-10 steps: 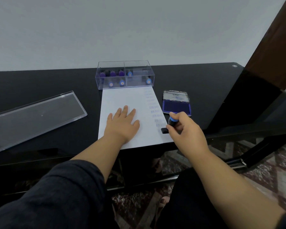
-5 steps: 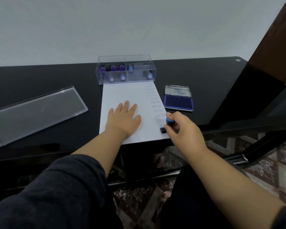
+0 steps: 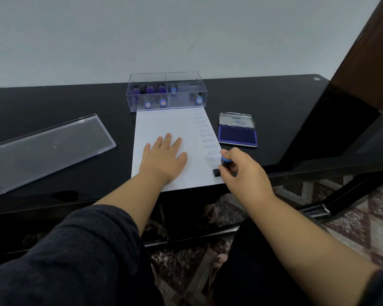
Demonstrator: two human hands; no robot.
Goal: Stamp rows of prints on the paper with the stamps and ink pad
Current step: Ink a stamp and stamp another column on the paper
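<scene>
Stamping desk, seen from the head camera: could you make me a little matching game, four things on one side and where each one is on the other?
Things:
1. stamp
2. ink pad
3. clear lid
4. stamp box

Places:
A. far left on the desk, lying flat
B. at the far edge of the paper
C. gripped in the right hand, near the paper's right edge
D. right of the paper, lid open

Pairs: 1-C, 2-D, 3-A, 4-B
</scene>
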